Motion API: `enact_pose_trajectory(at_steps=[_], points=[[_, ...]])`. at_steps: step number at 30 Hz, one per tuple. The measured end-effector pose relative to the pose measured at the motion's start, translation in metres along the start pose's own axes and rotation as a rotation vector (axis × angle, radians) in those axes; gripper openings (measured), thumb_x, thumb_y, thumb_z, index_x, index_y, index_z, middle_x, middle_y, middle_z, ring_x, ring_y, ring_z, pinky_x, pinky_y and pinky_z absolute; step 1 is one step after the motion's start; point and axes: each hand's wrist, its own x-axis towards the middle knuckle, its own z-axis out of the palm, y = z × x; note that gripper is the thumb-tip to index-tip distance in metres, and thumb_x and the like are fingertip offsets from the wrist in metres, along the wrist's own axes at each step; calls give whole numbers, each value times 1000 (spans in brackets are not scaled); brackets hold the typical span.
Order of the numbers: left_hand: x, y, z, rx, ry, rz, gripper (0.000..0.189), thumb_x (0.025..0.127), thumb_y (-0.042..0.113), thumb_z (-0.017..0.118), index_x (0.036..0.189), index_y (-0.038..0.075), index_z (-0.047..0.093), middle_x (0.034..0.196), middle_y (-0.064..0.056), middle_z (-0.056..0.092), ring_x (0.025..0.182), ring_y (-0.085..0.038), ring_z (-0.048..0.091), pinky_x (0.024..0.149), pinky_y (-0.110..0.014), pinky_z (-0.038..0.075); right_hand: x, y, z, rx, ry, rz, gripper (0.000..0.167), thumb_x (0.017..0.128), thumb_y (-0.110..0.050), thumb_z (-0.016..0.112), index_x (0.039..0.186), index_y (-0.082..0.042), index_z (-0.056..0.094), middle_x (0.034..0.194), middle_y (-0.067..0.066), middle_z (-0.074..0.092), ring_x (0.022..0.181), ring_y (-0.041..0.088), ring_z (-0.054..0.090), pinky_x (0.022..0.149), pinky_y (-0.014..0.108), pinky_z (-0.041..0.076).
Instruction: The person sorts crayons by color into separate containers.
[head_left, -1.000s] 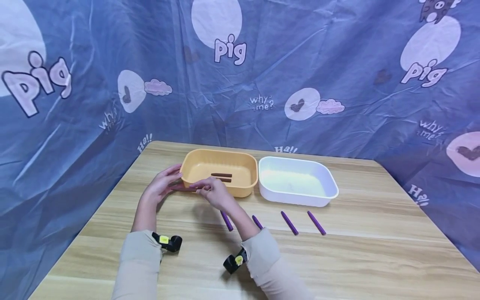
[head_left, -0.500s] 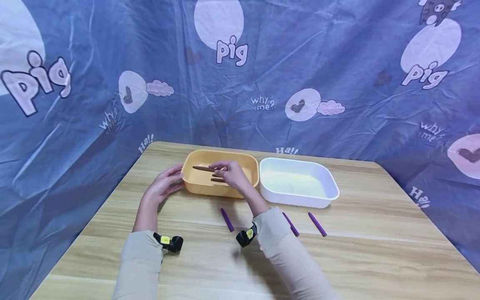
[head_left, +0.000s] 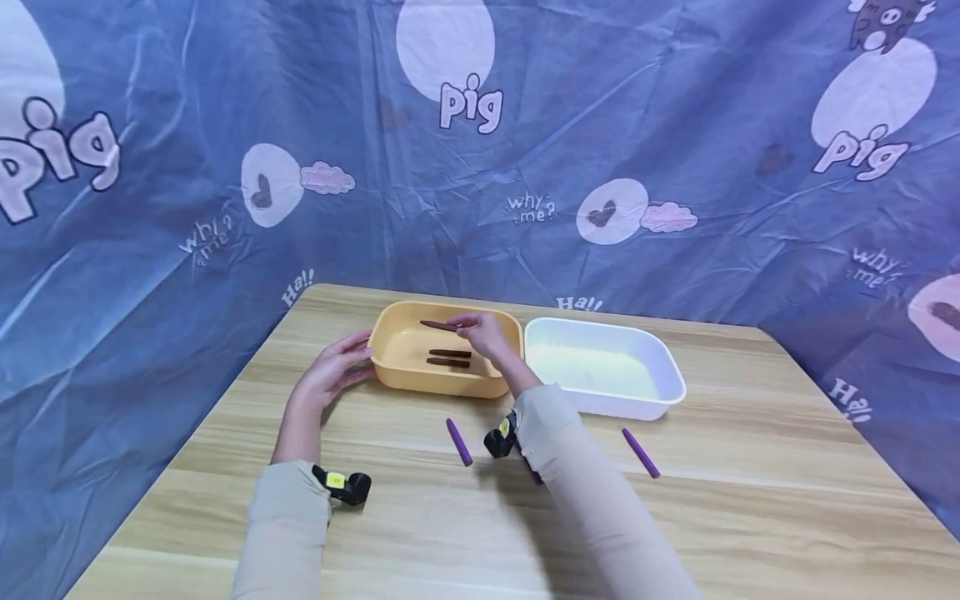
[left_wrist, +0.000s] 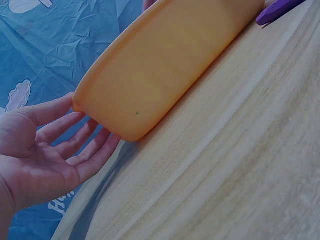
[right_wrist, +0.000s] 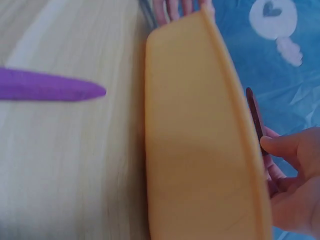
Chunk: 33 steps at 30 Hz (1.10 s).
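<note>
My right hand (head_left: 486, 335) pinches a dark brown crayon (head_left: 438, 325) between thumb and fingertips, over the inside of the orange bin (head_left: 442, 384). In the right wrist view this crayon (right_wrist: 254, 112) sticks up past the bin's rim. Lower in the bin, two more brown crayons (head_left: 448, 362) lie side by side. My left hand (head_left: 333, 371) is at the bin's left end. The left wrist view has its fingers (left_wrist: 92, 155) extended, with fingertips against the end wall and the thumb at the rim corner.
A white bin (head_left: 615, 404) stands right beside the orange one. In front, purple crayons (head_left: 459, 442) lie spaced out on the wooden table (head_left: 390, 517), one (head_left: 641, 452) farther right and another partly under my right forearm. A blue printed cloth (head_left: 450, 208) hangs behind.
My right hand has carried the brown crayon from the bin's front left corner into the bin, moving right and toward the back. My left hand has stayed at the bin's end.
</note>
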Motion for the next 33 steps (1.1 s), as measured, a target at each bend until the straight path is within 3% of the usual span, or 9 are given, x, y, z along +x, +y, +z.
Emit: enact_pose_trajectory(at_steps=[3, 5, 10, 13, 15, 17, 20, 25, 33], points=[[-1, 1, 2, -1, -9, 2, 54, 95, -2, 41, 144, -2, 18, 146, -23, 20, 129, -39, 26, 100, -47, 31, 7, 7, -1, -36, 13, 19, 24, 87, 4, 54, 107, 1, 66, 110, 13, 63, 105, 25, 55, 88, 32, 42], [-1, 1, 3, 1, -8, -3, 53, 96, -2, 41, 144, -2, 18, 146, -23, 21, 129, -38, 26, 100, -47, 31, 35, 42, 1, -42, 23, -13, 25, 85, 4, 55, 102, -6, 70, 103, 7, 66, 97, 19, 58, 82, 27, 45], [-1, 1, 3, -2, 4, -24, 53, 96, -1, 40, 144, -1, 19, 146, -21, 21, 129, -37, 27, 100, -46, 31, 73, 93, 3, -36, -13, -47, 28, 79, 6, 58, 94, -13, 73, 94, 2, 68, 85, 14, 59, 72, 24, 46], [0, 2, 3, -4, 9, -27, 52, 96, -1, 40, 144, 0, 20, 146, -21, 22, 129, -37, 27, 100, -46, 31, 83, 106, 5, -47, -41, 3, 26, 78, 4, 62, 96, -11, 73, 96, 4, 67, 86, 17, 58, 74, 27, 46], [0, 2, 3, -1, 11, -24, 52, 96, -1, 40, 144, 0, 20, 146, -20, 22, 129, -37, 27, 100, -45, 32, 96, 128, 8, -52, -25, -67, 27, 73, 3, 62, 90, -13, 74, 89, 2, 68, 79, 15, 57, 65, 23, 43], [1, 2, 2, 0, 12, -22, 52, 96, -1, 41, 144, 0, 20, 146, -20, 23, 128, -37, 28, 99, -45, 32, 91, 119, 9, -78, -36, 20, 27, 74, 4, 62, 92, -13, 74, 94, 2, 68, 85, 17, 56, 72, 27, 44], [2, 1, 0, -1, 13, -18, 52, 96, -1, 41, 144, 0, 20, 146, -21, 23, 128, -38, 28, 99, -45, 33, 79, 103, 10, -96, -17, 43, 29, 72, 7, 59, 88, -12, 74, 91, 3, 67, 82, 17, 55, 69, 26, 42], [4, 0, -1, -4, 15, -16, 52, 96, -1, 41, 144, -1, 21, 145, -21, 24, 127, -38, 29, 99, -45, 33, 37, 43, 7, -228, 21, 206, 31, 75, 11, 52, 93, -5, 72, 103, 10, 64, 92, 23, 53, 78, 30, 43], [4, 0, 0, -14, 18, -9, 52, 95, -3, 41, 143, -1, 21, 145, -22, 24, 127, -39, 29, 99, -46, 32, 27, 33, 7, -280, 22, 219, 30, 76, 9, 52, 94, -5, 72, 106, 10, 64, 91, 23, 53, 73, 25, 42]])
